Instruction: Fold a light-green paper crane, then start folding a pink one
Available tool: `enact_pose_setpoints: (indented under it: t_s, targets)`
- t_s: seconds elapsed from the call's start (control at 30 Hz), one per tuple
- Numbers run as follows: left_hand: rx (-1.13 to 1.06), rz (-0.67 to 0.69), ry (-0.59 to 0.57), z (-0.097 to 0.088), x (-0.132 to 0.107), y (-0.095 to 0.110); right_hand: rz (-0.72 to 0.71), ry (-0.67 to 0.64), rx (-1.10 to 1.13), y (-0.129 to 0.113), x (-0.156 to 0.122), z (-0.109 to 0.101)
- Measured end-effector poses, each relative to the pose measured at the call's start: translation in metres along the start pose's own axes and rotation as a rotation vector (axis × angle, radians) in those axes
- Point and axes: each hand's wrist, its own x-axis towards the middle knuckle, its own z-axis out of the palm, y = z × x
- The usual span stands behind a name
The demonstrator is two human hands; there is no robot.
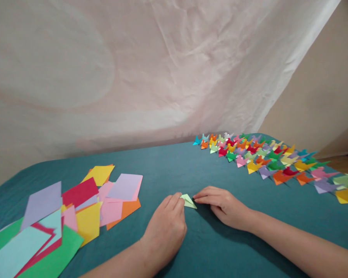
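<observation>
A small light green folded paper piece (188, 200) lies on the teal tablecloth (174, 166) between my hands. My left hand (166, 230) rests knuckles up with its fingertips pinched on the left edge of the piece. My right hand (222, 204) lies flat beside it, fingers pressed together and touching the right tip of the piece. Both forearms come in from the bottom edge.
A loose heap of coloured paper sheets (75, 210) covers the table's left side. Several small folded paper birds (266, 158) stand in rows at the right rear. A pale crumpled cloth backdrop (150, 69) hangs behind the table.
</observation>
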Motion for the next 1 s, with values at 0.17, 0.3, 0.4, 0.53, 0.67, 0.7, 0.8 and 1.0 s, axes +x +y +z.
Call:
enact_pose_setpoints:
  t_s: [0.17,0.3,0.4,0.53,0.67,0.7,0.8,1.0]
  targets:
    - [-0.098,-0.062,0.005,-0.002,0.0,0.002,0.109,0.023,0.035,0.0,0.007,0.003]
    - [-0.176,-0.093,-0.008,-0.004,0.0,-0.002,0.148,-0.097,0.059,-0.001,0.025,-0.003]
    - [-0.217,-0.112,0.016,-0.002,-0.001,-0.006,0.165,-0.236,0.081,-0.001,0.038,-0.01]
    - [-0.262,-0.134,0.027,0.001,-0.002,-0.009,0.204,-0.262,0.073,0.002,0.042,-0.015]
    - [-0.33,-0.153,0.019,0.003,-0.001,-0.012,0.311,-0.235,0.085,0.0,0.035,-0.014]
    - [-0.35,-0.157,0.017,0.003,0.0,-0.012,0.331,-0.237,0.093,-0.002,0.033,-0.014]
    - [-0.404,-0.17,0.013,0.006,0.0,-0.014,0.362,-0.224,0.089,-0.006,0.03,-0.012]
    - [-0.48,-0.193,0.009,0.007,0.002,-0.015,0.346,-0.191,0.056,-0.007,0.029,-0.007]
